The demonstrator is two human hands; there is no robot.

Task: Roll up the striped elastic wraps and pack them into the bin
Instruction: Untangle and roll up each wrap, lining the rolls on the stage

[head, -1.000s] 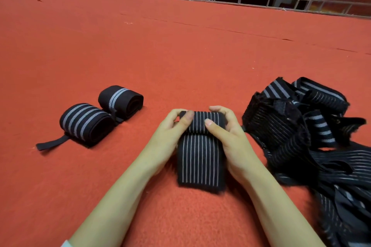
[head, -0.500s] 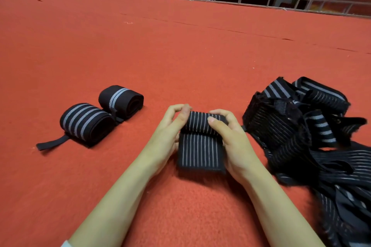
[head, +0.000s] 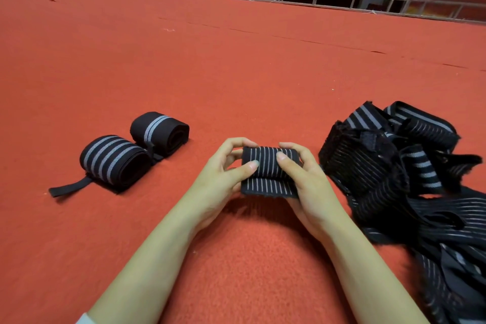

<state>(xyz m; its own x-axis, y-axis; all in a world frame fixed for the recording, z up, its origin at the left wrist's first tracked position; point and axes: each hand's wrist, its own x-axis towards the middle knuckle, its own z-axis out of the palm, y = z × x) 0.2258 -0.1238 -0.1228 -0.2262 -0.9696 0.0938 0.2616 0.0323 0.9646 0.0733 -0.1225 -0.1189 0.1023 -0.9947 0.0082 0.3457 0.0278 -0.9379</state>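
Black pinstriped wrap [head: 268, 168], nearly rolled

One head-worn view looks forward and down, close over the red carpet [head: 236, 73].

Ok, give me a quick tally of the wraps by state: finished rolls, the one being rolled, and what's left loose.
Finished rolls on the red surface: 2, the wide-striped roll and the two-striped roll
Being rolled, held by left hand and right hand: 1, the thin-striped wrap
Loose: 1 tangled pile, wraps in it too tangled to count
Total countable: 3 wraps plus the pile
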